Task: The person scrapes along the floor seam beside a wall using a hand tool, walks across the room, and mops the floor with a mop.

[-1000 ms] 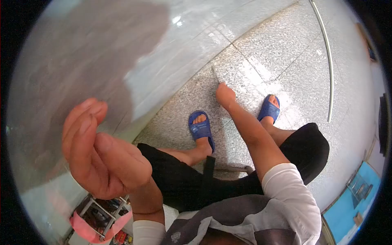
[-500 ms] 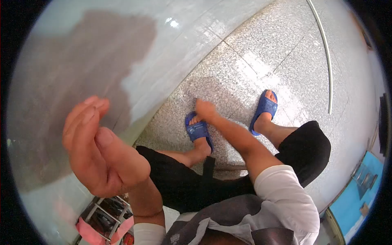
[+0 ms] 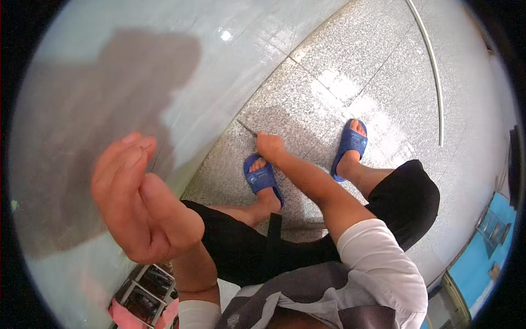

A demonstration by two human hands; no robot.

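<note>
My left hand (image 3: 148, 203) is raised close to the camera at the left, fingers curled and bent toward the thumb; whether something small lies between them cannot be made out. Lower down, above the speckled floor, my right hand (image 3: 270, 147) is closed round a thin dark tool (image 3: 247, 128), whose narrow end points up and left toward the base of the wall. The grip end is hidden in the fist. Just below that hand is a blue slipper (image 3: 262, 178) on one foot.
A second blue slipper (image 3: 352, 143) is on the other foot. A pale wall (image 3: 219, 71) with a shadow rises at the left. One long white tube (image 3: 434, 66) is at the upper right. A metal rack (image 3: 147, 293) stands at the lower left, a blue panel (image 3: 482, 252) at the lower right.
My right hand has moved left, from between the feet to above the left-side slipper, with the thin tool now pointing toward the wall. My left hand has shifted slightly right, still curled.
</note>
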